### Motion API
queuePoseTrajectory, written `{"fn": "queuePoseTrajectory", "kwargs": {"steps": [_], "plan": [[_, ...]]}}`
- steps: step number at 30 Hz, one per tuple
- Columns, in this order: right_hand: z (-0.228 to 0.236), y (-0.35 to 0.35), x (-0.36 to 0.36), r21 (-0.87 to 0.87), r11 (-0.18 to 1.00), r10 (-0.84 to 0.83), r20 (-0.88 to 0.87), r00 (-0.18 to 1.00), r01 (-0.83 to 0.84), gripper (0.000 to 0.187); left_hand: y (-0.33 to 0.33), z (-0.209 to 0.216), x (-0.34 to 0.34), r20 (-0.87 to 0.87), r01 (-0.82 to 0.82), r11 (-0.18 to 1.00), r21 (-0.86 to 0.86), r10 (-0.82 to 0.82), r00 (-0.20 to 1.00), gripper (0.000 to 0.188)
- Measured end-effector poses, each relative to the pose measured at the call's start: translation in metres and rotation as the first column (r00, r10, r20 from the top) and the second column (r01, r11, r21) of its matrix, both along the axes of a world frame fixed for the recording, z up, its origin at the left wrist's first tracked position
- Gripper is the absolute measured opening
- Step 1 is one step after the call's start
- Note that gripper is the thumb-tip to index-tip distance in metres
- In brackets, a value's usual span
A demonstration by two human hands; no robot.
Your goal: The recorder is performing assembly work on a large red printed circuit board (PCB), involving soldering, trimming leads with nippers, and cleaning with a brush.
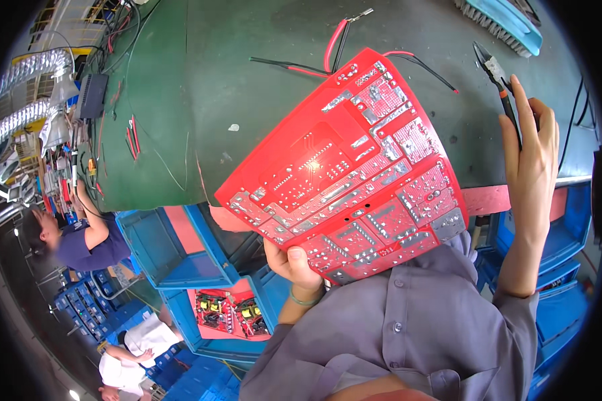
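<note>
My left hand [293,266] grips a red circuit board [301,167] by its near left corner, thumb on top. The board is tilted toward me, its soldered face up. Red and black wires [334,50] trail from its far edge over the green mat. At the right, my right hand [534,144] reaches over a pair of cutting pliers [504,97] with black and orange handles. One handle shows between thumb and forefinger; the fingers are stretched and apart. The pliers' jaws point away from me.
A blue brush [508,23] lies at the far right of the green mat [207,87]. Wire scraps [134,137] and a black box [92,95] are at the left. Below the mat's edge, a blue bin [194,334] holds populated boards [231,314]. Other people work at the left.
</note>
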State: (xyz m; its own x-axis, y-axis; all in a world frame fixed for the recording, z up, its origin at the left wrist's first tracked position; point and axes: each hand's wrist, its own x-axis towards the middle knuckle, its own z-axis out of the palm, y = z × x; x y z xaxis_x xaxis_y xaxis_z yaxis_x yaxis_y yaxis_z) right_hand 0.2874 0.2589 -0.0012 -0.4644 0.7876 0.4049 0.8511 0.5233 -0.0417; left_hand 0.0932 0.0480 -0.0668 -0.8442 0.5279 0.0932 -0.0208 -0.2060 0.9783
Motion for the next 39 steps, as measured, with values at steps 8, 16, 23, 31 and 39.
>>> {"fn": "queuePoseTrajectory", "kwargs": {"steps": [8,16,23,31,39], "plan": [[-0.002,0.02,0.016,-0.266,0.962,0.058,-0.016,0.998,-0.06,0.049,0.0,0.023,-0.007,0.173,0.267,0.964,0.007,-0.264,0.949,0.061],[0.032,0.061,0.042,-0.109,0.98,0.14,-0.207,0.968,-0.165,0.044,0.036,0.064,-0.009,0.352,0.111,0.994,0.009,-0.107,0.93,0.033],[0.031,0.132,0.034,-0.152,0.96,0.238,-0.006,0.971,-0.236,0.047,0.057,0.052,-0.029,0.385,0.266,0.953,0.149,-0.303,0.872,0.03],[0.069,-0.041,0.0,-0.53,0.748,0.242,-0.343,0.908,-0.399,0.056,0.013,0.058,-0.026,0.363,0.18,0.978,0.101,-0.205,0.909,0.036],[0.03,0.015,-0.164,-0.204,0.826,0.493,-0.191,0.849,-0.526,0.054,0.022,0.066,-0.025,0.264,0.252,0.963,0.092,-0.268,0.927,0.043]]}}
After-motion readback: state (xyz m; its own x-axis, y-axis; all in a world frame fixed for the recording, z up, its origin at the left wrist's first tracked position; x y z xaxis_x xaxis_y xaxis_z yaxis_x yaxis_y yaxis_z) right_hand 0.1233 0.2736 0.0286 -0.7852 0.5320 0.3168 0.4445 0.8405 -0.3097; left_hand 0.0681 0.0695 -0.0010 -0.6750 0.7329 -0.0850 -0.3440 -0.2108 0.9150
